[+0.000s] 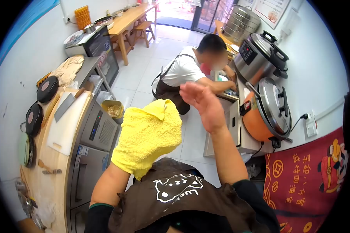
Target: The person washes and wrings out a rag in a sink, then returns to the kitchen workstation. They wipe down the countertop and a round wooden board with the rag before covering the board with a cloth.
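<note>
A fluffy yellow cleaning cloth (149, 134) is draped all around my left hand, from the fingers down to the wrist. The fingers underneath are hidden, so their pose does not show. My right hand (204, 103) is raised beside it, palm visible and fingers stretched out, holding nothing. A small gap separates the two hands in the view. Below them is my brown apron (144, 202) with a white cartoon print.
Ahead, another person (184, 72) crouches at an open drawer (227, 93). To the right stand an orange cooker (254, 120) and a steel cooker (247, 62). On the left, a wooden counter (62, 174) bears a white cutting board (66, 128) and a cleaver (68, 106).
</note>
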`<state>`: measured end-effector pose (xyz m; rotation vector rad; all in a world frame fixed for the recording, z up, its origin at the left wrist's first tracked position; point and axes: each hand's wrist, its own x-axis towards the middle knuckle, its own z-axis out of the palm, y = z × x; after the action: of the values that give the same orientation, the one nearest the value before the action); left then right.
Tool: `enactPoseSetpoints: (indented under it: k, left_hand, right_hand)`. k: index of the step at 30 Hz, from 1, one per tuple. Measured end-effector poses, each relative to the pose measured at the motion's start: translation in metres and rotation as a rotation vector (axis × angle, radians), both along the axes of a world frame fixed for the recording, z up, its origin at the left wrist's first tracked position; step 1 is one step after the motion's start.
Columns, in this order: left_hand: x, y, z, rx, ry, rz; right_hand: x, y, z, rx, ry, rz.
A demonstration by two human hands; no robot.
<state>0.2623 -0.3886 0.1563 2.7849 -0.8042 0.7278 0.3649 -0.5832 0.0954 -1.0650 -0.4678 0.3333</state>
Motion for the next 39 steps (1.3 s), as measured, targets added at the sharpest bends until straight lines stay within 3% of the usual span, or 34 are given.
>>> enactPoseSetpoints:
  k: [2,5,9,11,13,15,19,26,29,34,39]
  left_hand:
    - [0.001,0.005,-0.002,0.036,0.075,0.06]
    - [0.002,0.01,-0.006,-0.088,0.241,0.039]
    - [-0.002,0.028,-0.068,-0.269,0.43,0.007]
    - [-0.008,0.045,-0.112,-0.353,0.516,-0.007]
    - [-0.015,0.062,-0.142,-1.022,0.952,-0.064]
    - [-0.023,0.074,-0.157,-2.323,1.664,-0.172]
    - [-0.025,0.095,-0.16,-2.38,1.576,-0.272]
    - [-0.031,0.114,-0.172,-2.458,1.545,-0.095]
    - [-0.026,0.135,-0.182,-2.375,1.438,0.181]
    - [-0.015,0.131,-0.143,-1.586,1.041,0.186]
    - [0.002,0.133,-0.131,-1.088,0.764,0.245]
  right_hand:
    - [-0.005,-0.001,-0.043,-0.338,0.044,-0.032]
    - [-0.029,0.013,-0.064,-0.229,0.229,0.309]
    - [-0.011,0.012,-0.091,-0.342,0.181,0.032]
    - [-0.008,0.014,-0.076,-0.201,0.344,-0.164]
    - [0.0,0.004,-0.086,-0.231,0.322,-0.215]
    - [0.003,0.003,-0.099,-0.238,0.262,-0.253]
    - [-0.002,0.005,-0.102,-0.241,0.251,-0.307]
    - [-0.003,0.014,-0.086,-0.231,0.182,-0.361]
    - [0.004,0.011,-0.089,-0.311,0.09,-0.384]
    - [0.016,0.007,-0.091,-0.653,-0.148,-0.496]
    - [0.024,0.007,-0.082,-0.713,-0.072,-0.462]
